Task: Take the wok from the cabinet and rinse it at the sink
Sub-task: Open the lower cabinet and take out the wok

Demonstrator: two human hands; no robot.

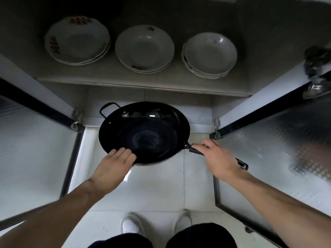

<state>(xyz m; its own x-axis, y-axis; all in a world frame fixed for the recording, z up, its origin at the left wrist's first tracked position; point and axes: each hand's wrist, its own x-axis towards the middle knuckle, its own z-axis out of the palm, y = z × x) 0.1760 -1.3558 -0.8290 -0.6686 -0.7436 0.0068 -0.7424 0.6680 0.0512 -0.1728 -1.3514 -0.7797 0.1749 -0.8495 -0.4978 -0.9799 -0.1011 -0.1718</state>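
So the wok (144, 133) is in my grasp at the mouth of the cabinet (143, 85), low in the opening and just ahead of both hands; whether it rests on the floor or hangs clear I cannot tell. My left hand (114, 165) lies with fingers nearly straight, pressed flat against the near rim. My right hand (217, 158) is curled round the long handle (197, 151), whose end pokes out behind my wrist. I judge the taking-out to be partly done: both doors stand open and I have hold. Lifting it away, carrying it to the sink and rinsing are all left, and no sink shows here.

Counting from left to right: one open door (32, 144) beyond my left hand, three stacks of plates (77, 40) on the shelf above my hands, one wok with one loop handle (109, 109) on its far side, one more door (279, 149) beyond my right hand.
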